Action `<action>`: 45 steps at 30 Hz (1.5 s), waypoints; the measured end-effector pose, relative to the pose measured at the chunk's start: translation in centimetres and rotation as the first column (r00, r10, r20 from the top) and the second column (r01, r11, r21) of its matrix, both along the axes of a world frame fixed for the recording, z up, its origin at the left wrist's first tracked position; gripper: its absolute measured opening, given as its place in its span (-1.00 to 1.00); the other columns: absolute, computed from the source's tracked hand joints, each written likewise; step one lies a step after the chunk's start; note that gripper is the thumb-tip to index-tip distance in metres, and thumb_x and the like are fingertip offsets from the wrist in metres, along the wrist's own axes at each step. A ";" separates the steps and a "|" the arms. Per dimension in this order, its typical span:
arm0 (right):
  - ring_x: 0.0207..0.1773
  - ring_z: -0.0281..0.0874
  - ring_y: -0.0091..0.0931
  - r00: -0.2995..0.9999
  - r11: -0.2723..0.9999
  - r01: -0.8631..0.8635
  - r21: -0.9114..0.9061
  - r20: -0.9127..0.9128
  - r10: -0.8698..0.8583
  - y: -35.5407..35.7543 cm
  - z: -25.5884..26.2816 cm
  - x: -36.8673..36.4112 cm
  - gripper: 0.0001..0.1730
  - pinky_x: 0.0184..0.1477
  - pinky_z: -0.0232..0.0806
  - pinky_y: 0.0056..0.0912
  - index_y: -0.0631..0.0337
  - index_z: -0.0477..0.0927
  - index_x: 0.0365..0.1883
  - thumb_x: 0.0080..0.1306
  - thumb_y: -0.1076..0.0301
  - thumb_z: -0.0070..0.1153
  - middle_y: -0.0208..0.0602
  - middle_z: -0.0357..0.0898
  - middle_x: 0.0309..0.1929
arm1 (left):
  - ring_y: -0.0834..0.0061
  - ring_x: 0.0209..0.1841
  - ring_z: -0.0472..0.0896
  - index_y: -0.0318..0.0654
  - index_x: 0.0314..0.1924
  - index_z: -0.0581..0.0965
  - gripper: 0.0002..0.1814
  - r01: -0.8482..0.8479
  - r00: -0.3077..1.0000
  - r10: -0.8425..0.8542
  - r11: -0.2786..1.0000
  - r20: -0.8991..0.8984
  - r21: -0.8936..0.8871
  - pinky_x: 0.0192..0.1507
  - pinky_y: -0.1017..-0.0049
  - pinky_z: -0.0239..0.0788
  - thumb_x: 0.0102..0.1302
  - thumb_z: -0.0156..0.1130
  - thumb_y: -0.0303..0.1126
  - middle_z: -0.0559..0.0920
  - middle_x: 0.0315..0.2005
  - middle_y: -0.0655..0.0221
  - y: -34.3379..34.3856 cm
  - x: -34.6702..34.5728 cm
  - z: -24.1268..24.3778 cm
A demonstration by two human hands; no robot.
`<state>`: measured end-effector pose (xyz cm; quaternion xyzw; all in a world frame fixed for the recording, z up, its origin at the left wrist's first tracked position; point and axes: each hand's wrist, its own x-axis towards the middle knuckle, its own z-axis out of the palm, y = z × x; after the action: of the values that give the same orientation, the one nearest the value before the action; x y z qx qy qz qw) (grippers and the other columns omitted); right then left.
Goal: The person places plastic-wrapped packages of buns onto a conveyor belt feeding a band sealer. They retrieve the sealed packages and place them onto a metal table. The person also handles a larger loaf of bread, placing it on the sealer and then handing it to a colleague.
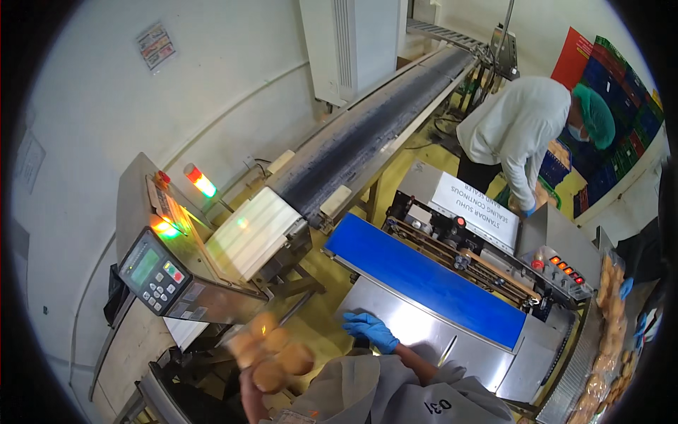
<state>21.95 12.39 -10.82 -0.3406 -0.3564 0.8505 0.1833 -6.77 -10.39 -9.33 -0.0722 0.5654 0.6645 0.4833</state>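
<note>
A pack of several round, browned buns (275,352), blurred, is held up by my left hand (250,382) at lower left. Most of that hand is hidden behind the buns; the wrist shows below them. In a blue glove, my right hand (371,331) lies at the left end of the steel plate (392,307), fingers stretched out and nothing seen in them. Just beyond it runs the blue belt (424,275) of a continuous band sealer (466,249).
To the left stands a checkweigher with a keypad display (153,270), a white belt (254,233) and a lit signal tower (200,180). A dark conveyor (371,132) leads away. A co-worker (519,122) bends over crates; bagged buns (609,318) line the right, near another person's gloved hand (626,288).
</note>
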 end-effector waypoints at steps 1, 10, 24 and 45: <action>-0.04 0.45 -0.54 1.000 1.000 -0.002 0.010 0.018 0.001 0.1 -0.5 0.1 -0.65 0.03 0.30 -0.52 0.27 0.39 0.01 0.23 0.45 -0.01 -0.29 0.41 0.04 | 0.39 -0.21 0.56 -0.43 -0.16 0.49 -0.68 -0.119 0.992 0.119 0.993 -0.034 -0.004 -0.15 0.45 0.38 0.15 0.10 -0.33 0.56 -0.23 0.19 -1.1 -1.9 0.1; -0.08 0.48 -0.51 0.957 0.955 0.275 0.112 -0.122 -0.262 -0.7 2.3 3.7 -0.69 -0.01 0.33 -0.52 0.26 0.41 0.01 0.28 0.43 -0.07 -0.28 0.48 -0.08 | 0.41 -0.26 0.57 -0.39 -0.25 0.53 -0.66 -0.401 0.883 0.376 0.916 -0.281 -0.034 -0.19 0.45 0.38 0.19 0.05 -0.22 0.58 -0.32 0.23 2.0 -15.2 -1.4; -0.10 0.43 -0.49 0.229 0.247 0.697 0.674 0.118 -0.966 -8.3 3.6 40.0 -0.80 0.02 0.25 -0.50 0.29 0.53 -0.25 0.22 0.39 -0.02 -0.29 0.50 -0.12 | 0.45 -0.34 0.58 -0.33 -0.38 0.58 -0.55 0.540 -0.638 -0.725 -0.661 0.259 -0.521 -0.24 0.47 0.38 0.25 -0.02 -0.04 0.61 -0.46 0.29 15.9 20.6 1.2; -0.19 0.41 -0.16 -0.388 0.591 0.149 0.793 0.596 -0.703 -25.6 8.2 77.2 -0.26 -0.10 0.26 -0.21 0.24 0.37 0.03 -0.11 0.12 0.29 -0.03 0.45 -0.26 | 0.43 0.13 0.32 -0.22 0.13 0.27 -0.36 0.980 -0.093 -0.956 -0.038 0.278 0.197 0.06 0.32 0.26 0.20 0.08 0.06 0.39 0.06 0.29 13.9 99.5 -2.3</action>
<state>99.14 -13.20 -2.65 -0.9048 -0.3406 0.0511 0.2505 92.69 3.50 -11.62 0.2290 0.3736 0.0672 0.8964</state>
